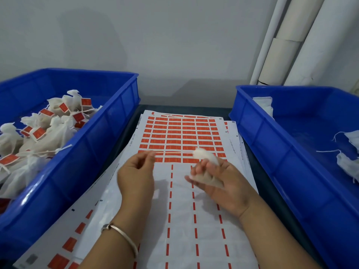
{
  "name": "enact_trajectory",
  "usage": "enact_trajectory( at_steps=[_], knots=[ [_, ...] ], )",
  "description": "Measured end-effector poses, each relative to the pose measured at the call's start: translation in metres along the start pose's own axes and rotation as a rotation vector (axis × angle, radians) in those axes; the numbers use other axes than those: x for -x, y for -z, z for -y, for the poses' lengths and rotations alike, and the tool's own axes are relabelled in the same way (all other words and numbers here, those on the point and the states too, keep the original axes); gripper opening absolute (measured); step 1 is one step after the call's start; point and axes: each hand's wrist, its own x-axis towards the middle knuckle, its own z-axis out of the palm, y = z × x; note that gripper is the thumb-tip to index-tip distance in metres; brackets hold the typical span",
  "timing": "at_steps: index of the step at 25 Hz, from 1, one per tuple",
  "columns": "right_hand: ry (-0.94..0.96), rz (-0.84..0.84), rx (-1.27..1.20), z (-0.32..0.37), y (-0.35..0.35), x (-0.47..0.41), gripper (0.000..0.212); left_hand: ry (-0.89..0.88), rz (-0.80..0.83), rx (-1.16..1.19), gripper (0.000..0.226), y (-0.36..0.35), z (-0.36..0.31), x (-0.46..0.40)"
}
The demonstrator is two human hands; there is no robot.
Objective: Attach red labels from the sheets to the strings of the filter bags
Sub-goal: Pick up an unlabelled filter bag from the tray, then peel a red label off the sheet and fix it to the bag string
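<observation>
A sheet of red labels [182, 138] lies in the middle of the table, its near half peeled down to thin red strips. My right hand [221, 183] grips a white filter bag [206, 156] above the sheet, the bag's gathered top sticking up past my fingers. My left hand [136, 175] hovers over the sheet's left side with its fingers curled and fingertips near the lowest row of labels; motion blur hides whether it pinches a label or string.
A blue crate [108, 133] on the left holds several filter bags with red labels [38, 133] attached. A second blue crate [272, 144] on the right holds a few unlabelled white bags [347, 164]. More label sheets lie stacked under the top one. A wall and white pipes stand behind.
</observation>
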Motion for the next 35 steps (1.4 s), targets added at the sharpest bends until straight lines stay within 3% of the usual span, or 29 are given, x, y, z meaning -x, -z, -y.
enact_trajectory(
  at_steps=[4, 6, 8, 12, 18, 22, 30, 35],
  knots=[
    [0.127, -0.226, -0.371, 0.004, 0.011, -0.008, 0.022, -0.148, 0.457, -0.484, 0.018, -0.009, 0.009, 0.012],
    [0.109, -0.322, -0.320, 0.006, 0.014, -0.010, 0.017, -0.273, 0.640, -0.593, 0.022, -0.009, 0.009, 0.015],
    [0.068, -0.366, -0.113, 0.002, 0.015, -0.010, 0.018, -0.355, 0.733, -0.657, 0.019, -0.008, 0.008, 0.017],
    [0.018, -0.381, 0.392, -0.004, 0.007, -0.007, 0.022, -0.406, 0.701, -0.541, 0.022, -0.005, 0.004, 0.019],
    [-0.002, -0.180, 0.845, -0.010, -0.004, -0.003, 0.011, -0.568, 0.647, -0.412, 0.017, -0.002, 0.003, 0.020],
    [0.045, -0.050, 0.911, -0.013, -0.008, -0.001, 0.014, -0.553, 0.719, -0.344, 0.021, -0.004, 0.004, 0.020],
    [0.134, -0.018, 0.931, -0.018, -0.010, -0.003, 0.019, -0.366, 0.661, -0.257, 0.013, -0.006, 0.010, 0.019],
    [0.308, -0.200, 0.891, -0.023, -0.015, -0.004, 0.024, -0.293, 0.581, -0.207, 0.015, -0.009, 0.012, 0.020]
  ],
)
